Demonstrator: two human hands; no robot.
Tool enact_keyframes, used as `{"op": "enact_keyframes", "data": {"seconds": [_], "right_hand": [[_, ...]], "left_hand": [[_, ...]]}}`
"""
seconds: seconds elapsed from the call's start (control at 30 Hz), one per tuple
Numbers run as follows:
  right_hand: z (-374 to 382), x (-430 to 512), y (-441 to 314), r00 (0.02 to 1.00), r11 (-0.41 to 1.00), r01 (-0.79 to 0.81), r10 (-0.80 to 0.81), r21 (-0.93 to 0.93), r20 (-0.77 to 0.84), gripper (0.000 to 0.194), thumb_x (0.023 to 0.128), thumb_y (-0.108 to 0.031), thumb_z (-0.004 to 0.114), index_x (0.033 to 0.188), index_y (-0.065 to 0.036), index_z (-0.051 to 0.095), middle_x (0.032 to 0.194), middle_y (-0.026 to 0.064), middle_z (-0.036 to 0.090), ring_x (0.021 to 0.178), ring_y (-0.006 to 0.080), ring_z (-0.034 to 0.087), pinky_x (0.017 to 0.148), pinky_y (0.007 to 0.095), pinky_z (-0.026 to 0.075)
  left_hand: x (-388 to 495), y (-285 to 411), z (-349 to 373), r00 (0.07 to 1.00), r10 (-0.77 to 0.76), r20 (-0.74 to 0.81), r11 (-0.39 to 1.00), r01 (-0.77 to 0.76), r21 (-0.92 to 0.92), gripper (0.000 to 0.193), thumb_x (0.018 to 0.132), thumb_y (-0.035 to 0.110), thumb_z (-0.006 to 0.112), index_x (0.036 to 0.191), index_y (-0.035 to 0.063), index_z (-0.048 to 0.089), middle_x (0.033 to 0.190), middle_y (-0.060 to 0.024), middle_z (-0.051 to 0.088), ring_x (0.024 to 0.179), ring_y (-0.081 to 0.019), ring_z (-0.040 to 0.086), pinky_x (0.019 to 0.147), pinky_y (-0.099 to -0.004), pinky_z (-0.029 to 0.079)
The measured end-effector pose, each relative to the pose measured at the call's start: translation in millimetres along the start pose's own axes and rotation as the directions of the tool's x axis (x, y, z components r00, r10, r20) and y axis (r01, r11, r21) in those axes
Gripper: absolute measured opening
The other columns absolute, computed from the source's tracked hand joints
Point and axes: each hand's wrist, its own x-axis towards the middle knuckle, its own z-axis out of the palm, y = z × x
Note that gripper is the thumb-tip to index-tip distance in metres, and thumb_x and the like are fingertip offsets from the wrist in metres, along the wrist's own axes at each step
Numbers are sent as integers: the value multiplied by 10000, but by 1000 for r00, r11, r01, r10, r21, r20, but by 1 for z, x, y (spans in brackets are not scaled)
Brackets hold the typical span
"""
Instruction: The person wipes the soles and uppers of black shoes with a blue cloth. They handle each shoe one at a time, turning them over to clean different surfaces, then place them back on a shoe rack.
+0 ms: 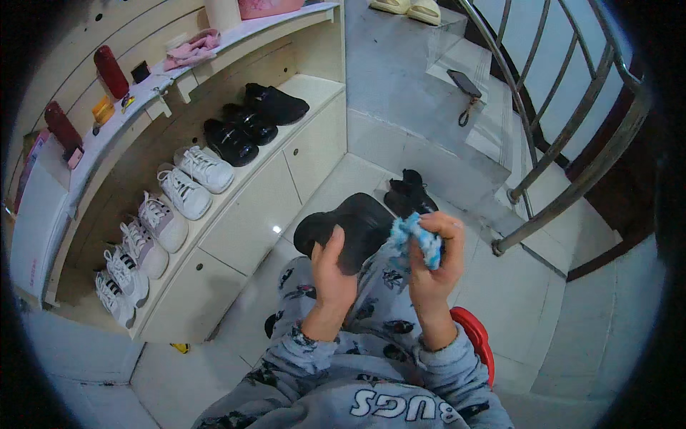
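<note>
My left hand (333, 284) grips a black shoe (356, 228) over my lap, the thumb lying on it. Just right of that shoe, my right hand (437, 257) holds a bunched blue-and-white fluffy cloth (415, 238) between thumb and fingers. Whether the cloth touches the shoe, I cannot tell. On the tiled floor beyond stands other black footwear (407, 195), partly hidden behind the held shoe and the cloth.
A cream shoe cabinet (252, 209) at the left carries black shoes (233, 142) and white sneakers (185, 190). Stairs with a metal railing (568, 209) rise at the right; a phone (464, 83) lies on a step. A red stool (476, 335) shows beside me.
</note>
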Motion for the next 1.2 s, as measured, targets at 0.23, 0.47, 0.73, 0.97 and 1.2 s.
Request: {"op": "enact_keyframes", "data": {"seconds": [0.23,0.47,0.73,0.97,1.2], "right_hand": [[42,-25,-17,934,977,200,-211,66,289,380,666,-23,698,1044,-63,671,1159,135,647,1128,333,614,1043,535,397],[36,5,2,949,975,214,-196,-50,248,380,683,28,664,1052,-58,643,1120,129,641,1076,353,615,1040,531,419],[39,3,9,959,988,147,-133,-38,251,450,654,50,646,1091,-54,620,1091,139,624,1064,370,606,1034,520,445],[23,-17,10,935,972,231,-231,32,270,393,734,3,704,1122,-22,647,1257,191,623,1211,393,579,1049,510,425],[14,-10,6,933,964,264,-255,-2,254,362,760,28,667,1119,-8,644,1232,208,636,1225,398,568,1049,518,421]], "left_hand": [[-12,-2,-14,998,-51,31,998,52,-29,319,1048,354,447,1067,71,593,1045,-42,617,958,-137,596,835,-311,480],[-14,-3,4,998,61,16,998,-61,11,237,1033,217,510,1163,34,583,1111,-70,613,1026,-180,593,900,-333,485],[-14,-2,3,999,34,3,999,-34,20,235,1016,235,545,1124,37,609,1102,-70,636,1026,-176,612,885,-333,507],[-15,9,6,1000,-9,2,993,9,-122,246,1004,230,550,1122,32,637,1101,-88,663,1014,-186,634,885,-331,510],[-18,0,8,1000,-5,8,999,5,-43,229,1017,207,532,1136,28,609,1108,-65,645,1021,-175,617,888,-324,503]]}}
